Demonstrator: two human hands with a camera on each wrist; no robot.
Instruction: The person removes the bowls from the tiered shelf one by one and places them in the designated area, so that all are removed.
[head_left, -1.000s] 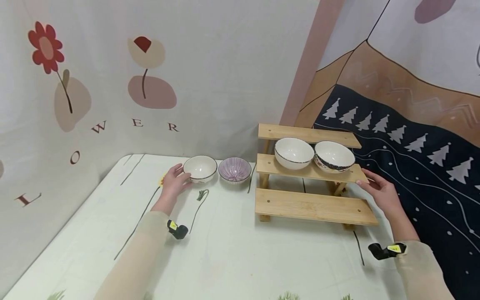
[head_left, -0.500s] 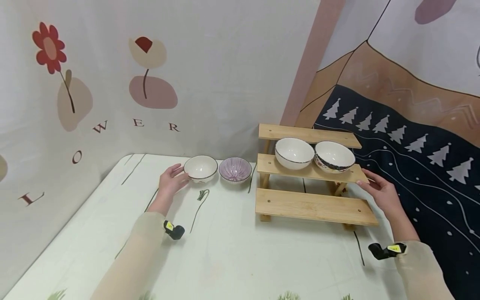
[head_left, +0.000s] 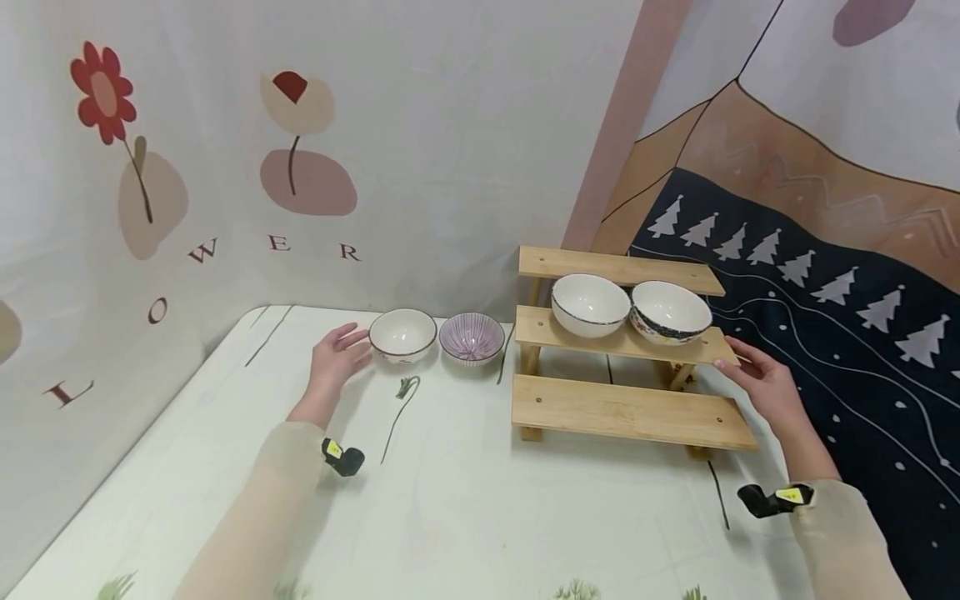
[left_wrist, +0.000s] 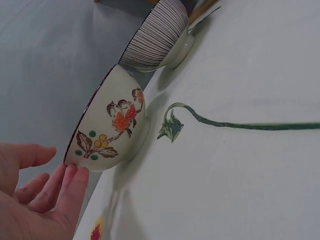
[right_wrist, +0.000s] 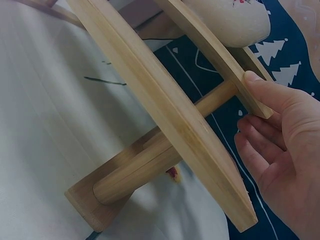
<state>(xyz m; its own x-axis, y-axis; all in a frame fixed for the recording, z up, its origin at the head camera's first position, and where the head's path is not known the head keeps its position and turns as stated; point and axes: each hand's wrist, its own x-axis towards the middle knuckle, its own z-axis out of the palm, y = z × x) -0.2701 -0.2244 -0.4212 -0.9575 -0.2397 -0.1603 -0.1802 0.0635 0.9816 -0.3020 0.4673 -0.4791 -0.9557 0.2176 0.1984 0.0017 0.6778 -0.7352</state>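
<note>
My left hand is beside a white bowl, thumb apart from the fingers. In the left wrist view its fingertips are at the dark rim of this bowl, which has painted fruit and leaves; whether they touch cannot be told. A purple-striped bowl stands just right of it. My right hand holds the right end of the middle board of a three-tier wooden rack, thumb on the board's edge in the right wrist view. On that board sit a white bowl and a dark-patterned bowl.
A white cloth with printed stems covers the table. Behind it hangs a pale printed backdrop. To the right is a dark blue printed cloth with white trees.
My left hand has drawn slightly left, away from the white bowl, its fingers loosening. The right hand keeps its place on the rack. All the bowls stay where they were.
</note>
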